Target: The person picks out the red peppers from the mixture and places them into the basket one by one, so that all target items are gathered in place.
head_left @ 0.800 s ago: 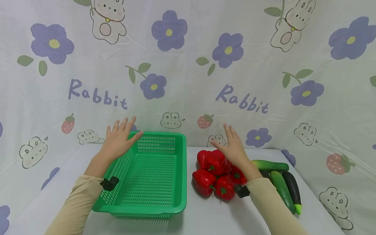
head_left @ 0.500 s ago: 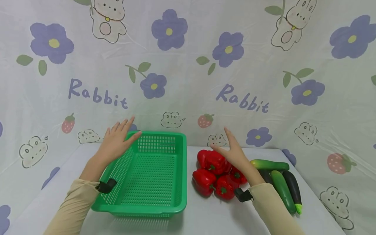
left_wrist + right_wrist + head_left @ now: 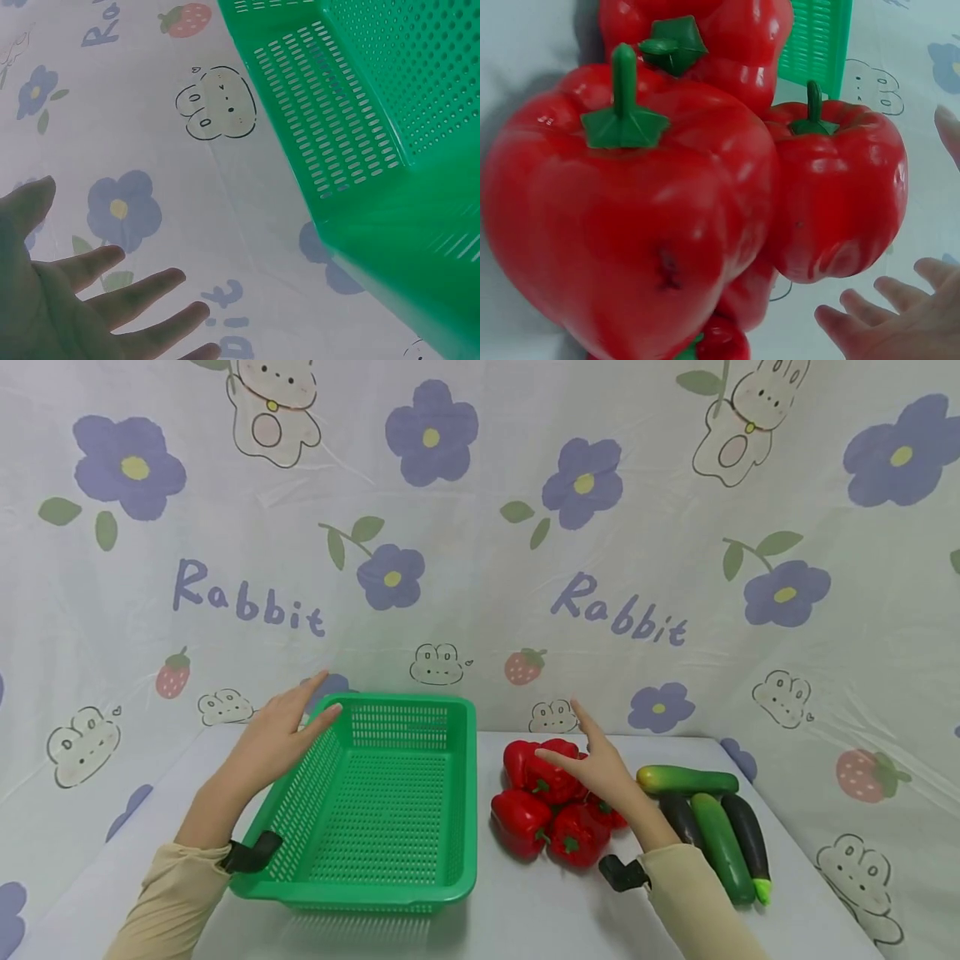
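Observation:
My left hand (image 3: 272, 739) hovers at the left rim of a green plastic basket (image 3: 408, 894), fingers spread and nothing in them. The left wrist view shows that palm and its straight fingers beside the slotted basket wall (image 3: 330, 112). Over the back right of a cluster of red bell peppers (image 3: 519, 822) hangs my right hand (image 3: 603, 768), thumb apart from the fingers, holding nothing. Close up in the right wrist view, a large bell pepper (image 3: 630, 217) with a green stem fills the left, and the right hand's fingers (image 3: 900, 292) reach in at lower right.
Right of the peppers lie a green cucumber-like vegetable (image 3: 686, 780), another long green one (image 3: 722, 847) and dark eggplants (image 3: 746, 839). All stand on a white table (image 3: 517, 918). A printed curtain (image 3: 480, 527) rises behind the table.
My left hand has drawn left and slightly down, toward the basket's outer side. The right hand has sunk a little toward the peppers. Basket and vegetables stay put.

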Motion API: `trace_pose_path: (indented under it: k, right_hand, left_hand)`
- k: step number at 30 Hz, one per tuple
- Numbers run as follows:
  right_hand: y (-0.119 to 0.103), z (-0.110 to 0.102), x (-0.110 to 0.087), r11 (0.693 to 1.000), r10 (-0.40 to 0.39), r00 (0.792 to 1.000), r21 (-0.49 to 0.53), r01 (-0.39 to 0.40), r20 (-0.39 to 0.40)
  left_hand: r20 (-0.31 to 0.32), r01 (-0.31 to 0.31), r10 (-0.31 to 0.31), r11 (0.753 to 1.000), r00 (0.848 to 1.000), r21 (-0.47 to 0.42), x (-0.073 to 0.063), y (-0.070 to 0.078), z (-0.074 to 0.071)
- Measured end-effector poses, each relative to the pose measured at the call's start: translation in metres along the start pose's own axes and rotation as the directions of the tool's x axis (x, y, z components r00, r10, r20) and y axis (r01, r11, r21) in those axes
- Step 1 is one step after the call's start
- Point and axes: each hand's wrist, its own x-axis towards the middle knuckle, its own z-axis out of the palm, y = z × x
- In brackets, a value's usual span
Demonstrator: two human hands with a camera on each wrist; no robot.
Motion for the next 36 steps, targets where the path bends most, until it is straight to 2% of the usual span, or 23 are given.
trace_pose_path:
  k: [10,19,27,36]
  right_hand:
    - [0.006,0.003,-0.006,0.998,0.01,0.999,0.055,-0.012,0.039]
    - [0.011,0.006,-0.009,0.996,0.04,0.998,0.078,-0.045,0.057]
    - [0.015,0.008,-0.012,0.989,0.035,0.997,0.138,-0.045,0.075]
    - [0.021,0.009,-0.015,0.989,0.037,0.995,0.136,-0.049,0.092]
  left_hand:
    - [0.054,0.054,-0.049,0.994,0.997,-0.097,-0.022,-0.007,-0.012]
    - [0.074,0.093,-0.085,0.988,0.994,-0.124,-0.038,-0.017,-0.017]
    - [0.069,0.087,-0.078,0.985,0.995,-0.147,-0.051,-0.027,-0.022]
    - [0.082,0.126,-0.114,0.98,0.99,-0.156,-0.064,-0.041,-0.024]
